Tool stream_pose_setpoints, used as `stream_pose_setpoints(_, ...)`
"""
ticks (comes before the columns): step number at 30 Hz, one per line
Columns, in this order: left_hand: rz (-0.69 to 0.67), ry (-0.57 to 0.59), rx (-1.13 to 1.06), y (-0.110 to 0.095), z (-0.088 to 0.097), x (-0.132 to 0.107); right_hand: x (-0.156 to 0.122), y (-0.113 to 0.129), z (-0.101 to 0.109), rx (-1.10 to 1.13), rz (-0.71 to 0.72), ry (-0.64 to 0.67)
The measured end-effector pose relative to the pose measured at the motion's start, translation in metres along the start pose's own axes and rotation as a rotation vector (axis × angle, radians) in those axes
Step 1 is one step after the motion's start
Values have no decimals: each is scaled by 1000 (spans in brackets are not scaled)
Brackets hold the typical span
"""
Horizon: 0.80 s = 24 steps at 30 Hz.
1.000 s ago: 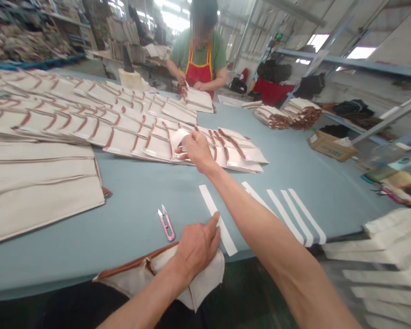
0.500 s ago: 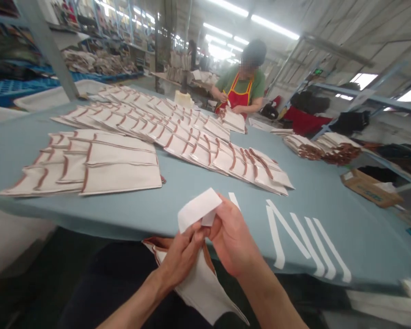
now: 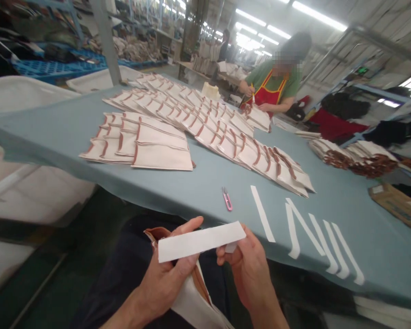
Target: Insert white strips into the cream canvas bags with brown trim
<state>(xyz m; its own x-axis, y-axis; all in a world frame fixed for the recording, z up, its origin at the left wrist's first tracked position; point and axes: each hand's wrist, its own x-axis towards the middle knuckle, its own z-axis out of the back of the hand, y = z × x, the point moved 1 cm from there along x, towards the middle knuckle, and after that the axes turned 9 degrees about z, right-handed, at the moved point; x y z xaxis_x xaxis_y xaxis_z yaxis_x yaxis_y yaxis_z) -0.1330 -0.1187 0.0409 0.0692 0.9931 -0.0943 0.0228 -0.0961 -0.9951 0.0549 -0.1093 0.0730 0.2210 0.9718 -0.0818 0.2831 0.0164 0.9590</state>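
Observation:
Between my hands a white strip (image 3: 202, 241) is stretched out nearly level, above my lap at the table's edge. My left hand (image 3: 162, 281) is closed around its left part, the thumb along the lower edge. My right hand (image 3: 253, 269) pinches the right end, where a short bit of strip shows folded under. A cream fabric piece with brown lining (image 3: 193, 304) hangs under my left hand, its open top beside the fingers; whether the hand also grips it is hidden. Pink thread snips (image 3: 227, 199) lie on the table just beyond the strip.
Several white strips (image 3: 304, 228) lie on the blue-green table (image 3: 123, 183) at right. Overlapping cream pieces with brown edges (image 3: 162, 157) cover its middle and back. Across the table, a person in a red apron (image 3: 270, 87) holds a pen-like tool. A cardboard box (image 3: 395, 203) sits at far right.
The strip, bent and held by both hands close together, is now drawn out straight. My right hand has moved right, away from my left. The view has swung left, and the snips now show.

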Motion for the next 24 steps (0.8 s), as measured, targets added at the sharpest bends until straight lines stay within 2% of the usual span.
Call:
stream_pose_setpoints(4,23,86,-152,2,8,-11,-13,-12,-2,-44,-30,2)
stream_pose_setpoints(6,-13,136,-217,1,8,-15,-17,-19,0,-65,-50,13)
stream_pose_setpoints(10,-76,146,-214,-3,8,-17,-21,-33,9,-67,-99,68)
stream_pose_setpoints(15,11,211,-246,-1,4,-15,-25,-40,15,-149,-122,137)
stream_pose_setpoints(20,49,194,-198,-5,-2,-10,-29,-40,26,-526,-38,242)
stream_pose_setpoints(22,38,202,-151,-10,-3,-8,-29,-39,41,-722,-2,300)
stream_pose_setpoints(24,22,215,-112,-15,-3,-5,-30,-34,60,-901,74,289)
